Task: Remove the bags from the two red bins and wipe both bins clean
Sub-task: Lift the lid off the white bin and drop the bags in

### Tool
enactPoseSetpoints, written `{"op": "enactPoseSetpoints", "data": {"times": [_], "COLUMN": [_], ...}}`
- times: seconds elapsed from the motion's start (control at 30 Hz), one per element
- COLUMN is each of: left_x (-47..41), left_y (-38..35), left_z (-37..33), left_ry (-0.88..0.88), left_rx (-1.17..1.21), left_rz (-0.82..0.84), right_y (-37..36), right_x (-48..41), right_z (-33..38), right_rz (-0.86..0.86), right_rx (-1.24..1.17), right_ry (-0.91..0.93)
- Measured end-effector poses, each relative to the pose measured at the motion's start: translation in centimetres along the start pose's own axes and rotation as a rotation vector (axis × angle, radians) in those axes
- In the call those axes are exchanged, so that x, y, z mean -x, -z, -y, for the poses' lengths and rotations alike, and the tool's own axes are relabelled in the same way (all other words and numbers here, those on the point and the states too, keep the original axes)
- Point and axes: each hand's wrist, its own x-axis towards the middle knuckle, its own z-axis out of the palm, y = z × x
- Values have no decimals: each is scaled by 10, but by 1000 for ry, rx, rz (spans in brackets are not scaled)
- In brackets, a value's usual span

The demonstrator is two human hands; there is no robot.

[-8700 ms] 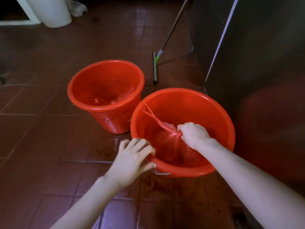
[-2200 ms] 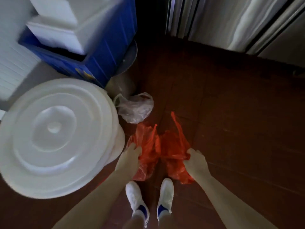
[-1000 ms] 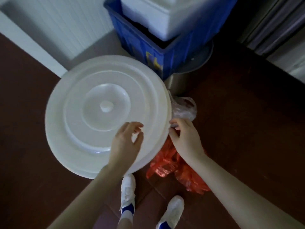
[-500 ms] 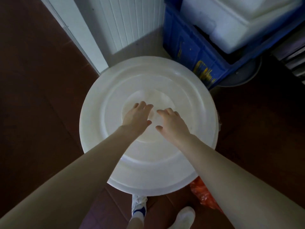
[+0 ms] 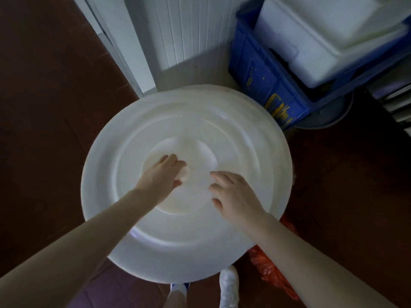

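The two red bins are out of view. The red plastic bags (image 5: 269, 272) lie crumpled on the floor at the lower right, partly hidden by a big round white lid (image 5: 244, 141) and my right forearm. My left hand (image 5: 160, 176) is at the lid's middle, with thumb and fingers curled around its small knob (image 5: 186, 173). My right hand (image 5: 233, 196) hovers just right of the knob with loosely spread fingers and holds nothing.
A blue crate (image 5: 262, 81) holding a white foam box (image 5: 322, 36) stands at the back right on a metal basin (image 5: 329, 116). A white panelled wall (image 5: 189, 30) rises behind the lid. My white shoes (image 5: 229, 285) show below it on dark red floor tiles.
The red bags were set on the floor and both hands moved onto the white lid. In the last half second my left hand closed on the knob and my right hand drew back rightwards.
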Motion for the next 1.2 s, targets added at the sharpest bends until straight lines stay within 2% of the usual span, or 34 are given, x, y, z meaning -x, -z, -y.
{"op": "enactPoseSetpoints", "data": {"times": [0.1, 0.2, 0.5, 0.73, 0.93, 1.07, 1.2], "left_x": [56, 119, 333, 458, 475, 441, 384], "left_y": [13, 14, -26, -114, -249, -338, -416], "left_z": [0, -6, 2, 15, 43, 80, 128], "left_ry": [24, 119, 604, 983, 1325, 1407, 1406], "left_rx": [1, 8, 80, 208, 352, 433, 488], "left_rz": [-85, -173, -302, -363, -361, -349, -343], "right_y": [-3, -10, -42, -125, -241, -328, -407], "right_x": [28, 51, 90, 98, 80, 56, 30], "right_z": [22, 53, 144, 210, 226, 206, 166], "right_rz": [2, 5, 146, 342, 446, 463, 475], "right_rx": [11, 4, 83, 92, 126, 166, 146], "right_ry": [88, 157, 390, 519, 569, 515, 466]}}
